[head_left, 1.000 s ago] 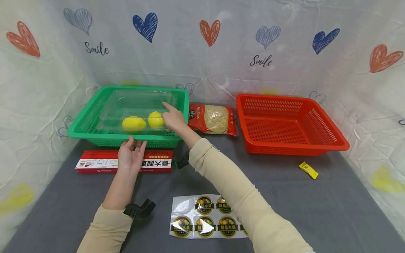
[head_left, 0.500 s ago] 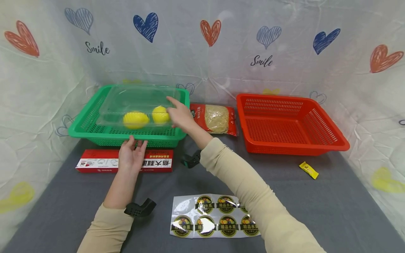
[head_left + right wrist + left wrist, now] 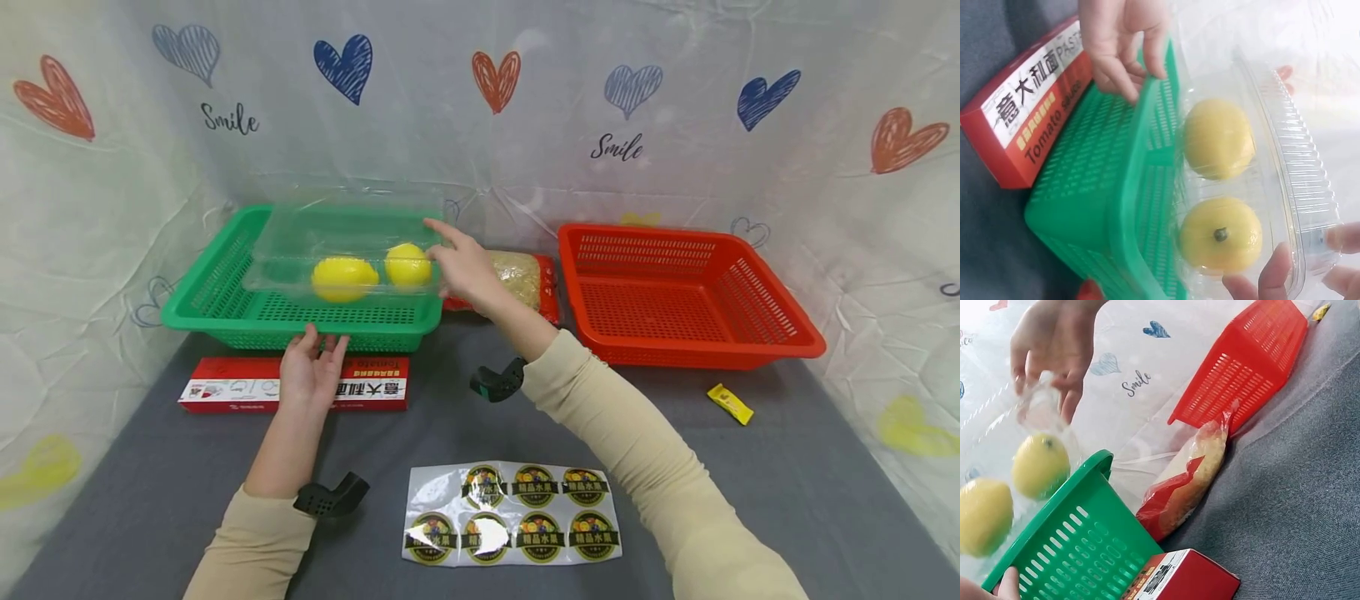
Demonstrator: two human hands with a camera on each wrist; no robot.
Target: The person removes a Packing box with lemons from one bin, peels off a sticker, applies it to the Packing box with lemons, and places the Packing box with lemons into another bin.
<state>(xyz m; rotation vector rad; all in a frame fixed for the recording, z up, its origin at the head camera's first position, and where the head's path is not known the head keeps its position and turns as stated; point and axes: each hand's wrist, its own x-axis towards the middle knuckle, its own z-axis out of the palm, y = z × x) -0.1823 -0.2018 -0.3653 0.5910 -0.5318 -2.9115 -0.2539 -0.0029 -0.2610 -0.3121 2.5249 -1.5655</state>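
Note:
My right hand [image 3: 467, 265] grips the right end of a clear plastic fruit box [image 3: 1297, 162], its thumb and fingers on the box wall in the right wrist view. Inside lie two yellow lemons [image 3: 343, 279], side by side. The box hangs tilted over the green basket [image 3: 225, 323], its right end about level with the basket's right edge. My left hand [image 3: 307, 375] holds the front rim of that basket, thumb at the rim and fingers against the outer wall. Part of the right fingers is hidden behind the box.
A red pasta box [image 3: 225, 385] lies before the green basket. A red and yellowish bag [image 3: 517, 275] lies between it and the red basket [image 3: 690, 354]. A yellow packet [image 3: 730, 404] and a sticker sheet [image 3: 513, 500] lie farther forward.
My right hand has raised the fruit box with the lemons and moved it to the right. The left hand has stayed at the basket rim. The sticker sheet is now fully uncovered.

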